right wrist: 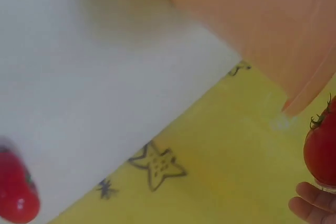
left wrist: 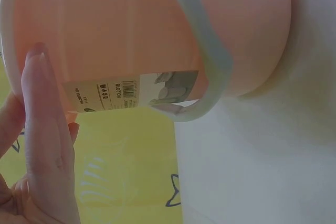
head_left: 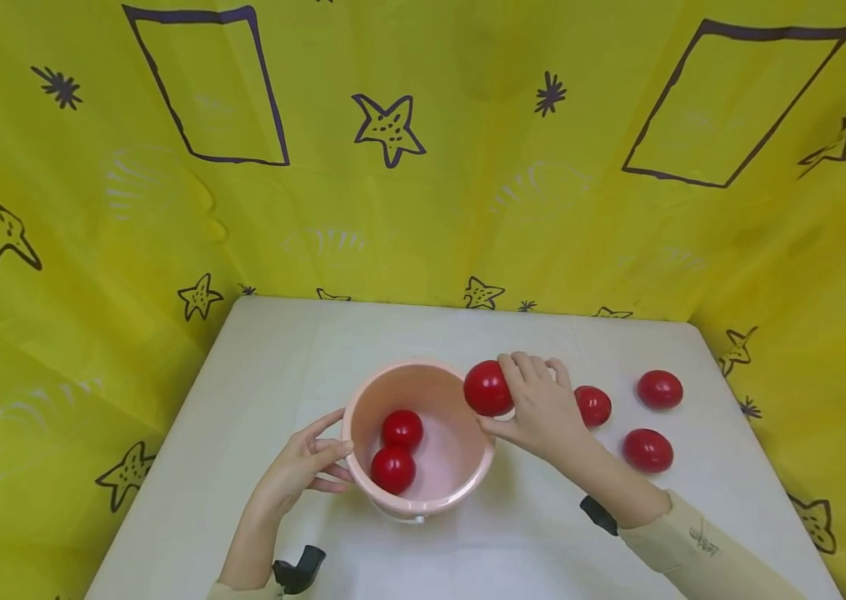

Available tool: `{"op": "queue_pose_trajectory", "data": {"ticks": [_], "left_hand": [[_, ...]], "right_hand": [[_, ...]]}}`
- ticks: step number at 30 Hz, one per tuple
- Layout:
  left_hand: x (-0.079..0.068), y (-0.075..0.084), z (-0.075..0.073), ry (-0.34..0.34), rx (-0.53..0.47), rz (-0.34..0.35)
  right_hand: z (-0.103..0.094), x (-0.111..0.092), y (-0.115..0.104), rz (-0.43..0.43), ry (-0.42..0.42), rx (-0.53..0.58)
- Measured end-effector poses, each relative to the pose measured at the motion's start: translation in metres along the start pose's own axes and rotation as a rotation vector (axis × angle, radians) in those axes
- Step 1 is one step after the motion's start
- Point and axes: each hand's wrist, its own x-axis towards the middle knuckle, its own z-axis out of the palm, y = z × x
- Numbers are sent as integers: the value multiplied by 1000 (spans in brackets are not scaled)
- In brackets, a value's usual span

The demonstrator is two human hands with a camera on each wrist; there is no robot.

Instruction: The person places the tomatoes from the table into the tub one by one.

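A pink bucket (head_left: 483, 467) stands on the table with two red tomatoes (head_left: 402, 430) lying inside it, side by side. My left hand (head_left: 302, 467) grips the bucket's left rim, thumb over the edge and fingers against the outer wall; the left wrist view shows the bucket's label (left wrist: 126, 92) beside the fingers. At the right rim, my right hand (head_left: 543, 408) holds a tomato (head_left: 488, 388) level with the bucket's mouth. That tomato (right wrist: 323, 148) shows its green stem in the right wrist view, partly cut off by the frame.
To the right on the white table (head_left: 280, 350) lie three more tomatoes (head_left: 648, 450), one partly behind my right hand. A pale handle (left wrist: 210, 66) hangs down the bucket's outside. Yellow patterned cloth (head_left: 453, 225) surrounds the table at the back and sides.
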Motion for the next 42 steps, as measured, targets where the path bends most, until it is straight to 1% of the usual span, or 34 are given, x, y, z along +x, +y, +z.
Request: {"op": "queue_pose_trajectory", "data": {"ticks": [4,10,15,19,23,28,31,34,38,42], "left_hand": [[0,0,0,0,2,1],[0,0,-1,-6,-7,5],[0,0,0,-10,-5,5],[1,-1,0,-12,-5,7],[1,-1,0,-17,-9,7],[1,-1,1,-18,-10,1],[0,-1,1,-14,-8,-2],[0,0,1,-13,-8,-3],[0,-1,0,-9,-16,-6],[1,-1,0,-5,-16,-10]], "right_hand": [[5,7,-21,-84,-28,-6],[21,9,-48,-238,-110,-42],[35,13,-60,-357,-186,-71],[46,18,-63,-432,-249,-144],[55,23,-64,-475,-320,-238],[61,25,-65,-524,-398,-396],[62,26,-66,-535,-431,-492],[63,27,-67,-536,-484,-577],[64,28,-69,-539,-530,-643],[61,27,-70,-539,-538,-675]]}}
